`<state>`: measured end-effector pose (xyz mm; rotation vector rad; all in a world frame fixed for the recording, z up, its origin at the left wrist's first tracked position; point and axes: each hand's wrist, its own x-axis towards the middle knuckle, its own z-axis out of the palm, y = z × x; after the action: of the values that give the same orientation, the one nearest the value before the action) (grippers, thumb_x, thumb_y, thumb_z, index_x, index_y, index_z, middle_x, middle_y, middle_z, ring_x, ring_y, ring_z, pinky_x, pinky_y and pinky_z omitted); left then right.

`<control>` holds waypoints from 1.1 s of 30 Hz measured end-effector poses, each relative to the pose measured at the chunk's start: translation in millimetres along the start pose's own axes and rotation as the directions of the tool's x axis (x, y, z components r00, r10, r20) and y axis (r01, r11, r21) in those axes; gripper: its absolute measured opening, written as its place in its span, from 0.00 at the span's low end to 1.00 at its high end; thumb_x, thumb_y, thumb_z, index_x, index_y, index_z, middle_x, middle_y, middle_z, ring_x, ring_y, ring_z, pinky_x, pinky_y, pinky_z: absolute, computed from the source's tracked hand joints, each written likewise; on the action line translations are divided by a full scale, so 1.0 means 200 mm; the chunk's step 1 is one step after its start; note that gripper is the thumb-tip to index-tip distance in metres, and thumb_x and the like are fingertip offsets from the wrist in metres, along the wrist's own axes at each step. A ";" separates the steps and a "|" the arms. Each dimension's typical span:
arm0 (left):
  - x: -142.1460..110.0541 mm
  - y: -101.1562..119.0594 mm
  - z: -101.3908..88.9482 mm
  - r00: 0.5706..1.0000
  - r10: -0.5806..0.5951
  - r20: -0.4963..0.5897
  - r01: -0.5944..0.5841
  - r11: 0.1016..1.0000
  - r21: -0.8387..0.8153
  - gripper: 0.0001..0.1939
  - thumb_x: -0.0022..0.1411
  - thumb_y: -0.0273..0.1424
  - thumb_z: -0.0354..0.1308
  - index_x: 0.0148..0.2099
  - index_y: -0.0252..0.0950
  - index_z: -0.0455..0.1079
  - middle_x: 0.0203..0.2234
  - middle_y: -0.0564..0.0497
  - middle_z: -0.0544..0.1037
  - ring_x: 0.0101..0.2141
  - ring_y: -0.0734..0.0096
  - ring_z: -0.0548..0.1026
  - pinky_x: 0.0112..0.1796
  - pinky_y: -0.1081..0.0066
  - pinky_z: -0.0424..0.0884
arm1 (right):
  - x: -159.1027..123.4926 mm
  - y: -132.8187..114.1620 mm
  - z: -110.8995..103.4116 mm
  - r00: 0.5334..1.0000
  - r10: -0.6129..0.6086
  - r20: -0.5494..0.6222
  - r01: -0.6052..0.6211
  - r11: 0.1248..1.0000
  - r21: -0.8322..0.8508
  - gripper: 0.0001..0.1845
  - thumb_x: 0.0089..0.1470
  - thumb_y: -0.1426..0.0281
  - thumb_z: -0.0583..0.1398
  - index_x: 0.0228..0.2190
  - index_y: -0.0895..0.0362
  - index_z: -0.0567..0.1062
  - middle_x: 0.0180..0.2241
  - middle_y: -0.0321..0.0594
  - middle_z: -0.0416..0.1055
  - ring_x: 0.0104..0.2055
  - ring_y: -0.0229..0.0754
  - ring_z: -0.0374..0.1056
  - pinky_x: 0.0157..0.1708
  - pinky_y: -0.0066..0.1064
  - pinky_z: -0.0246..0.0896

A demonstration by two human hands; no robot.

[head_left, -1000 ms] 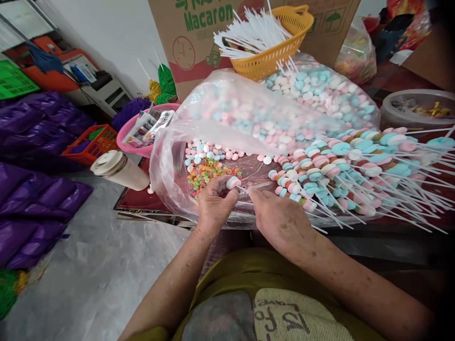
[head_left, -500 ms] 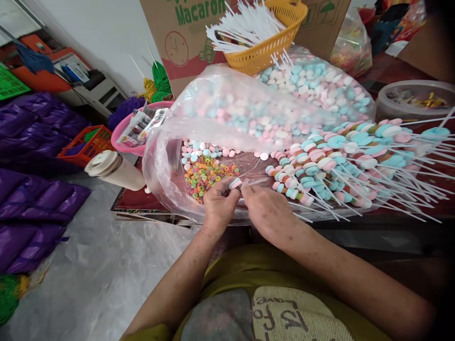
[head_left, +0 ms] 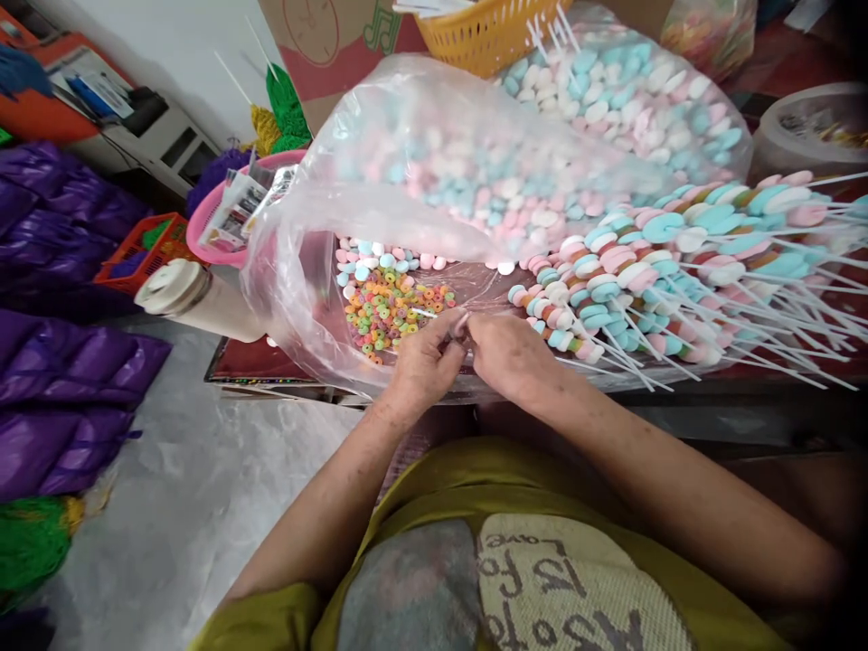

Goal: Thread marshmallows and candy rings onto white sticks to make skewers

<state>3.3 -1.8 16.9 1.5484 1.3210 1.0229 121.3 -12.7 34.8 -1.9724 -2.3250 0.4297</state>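
Note:
My left hand [head_left: 430, 357] is closed over the plastic sheet, with a thin white stick [head_left: 424, 313] poking out to the left above its fingers. My right hand [head_left: 505, 353] is pinched against the left fingertips; what it grips is hidden. Just beyond my left hand lies a pile of ring-shaped gummy candies [head_left: 386, 307] in orange, yellow and green. Pink, blue and white marshmallows [head_left: 380, 258] are scattered behind the pile. Filled marshmallow skewers [head_left: 624, 262] are heaped to the right, their white sticks pointing right.
A large clear bag of marshmallows [head_left: 434, 163] spreads behind the work area. Beyond it stand a yellow basket [head_left: 475, 41] and a cardboard box [head_left: 305, 63]. At left are a pink basket [head_left: 203, 221] and a lidded cup [head_left: 196, 298] near the table edge. A round tub [head_left: 787, 136] stands at right.
The view has tilted downward. The marshmallow piece that showed at my left fingertips is now mostly hidden between my hands, and a white stick sticks out to the left.

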 end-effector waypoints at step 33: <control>-0.16 -0.09 0.05 0.989 0.133 -0.057 -0.097 0.900 0.426 0.10 0.55 0.25 0.52 0.34 0.37 0.75 0.28 0.53 0.79 0.31 0.73 0.75 0.37 0.73 0.70 | -0.23 0.06 0.07 0.994 0.037 0.104 -0.025 0.993 -0.118 0.19 0.60 0.75 0.43 0.42 0.59 0.70 0.31 0.48 0.75 0.30 0.48 0.73 0.23 0.31 0.54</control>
<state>3.8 -33.1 -5.9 1.9428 1.6040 0.9207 138.6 -58.5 24.2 -2.0889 -2.4385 0.4195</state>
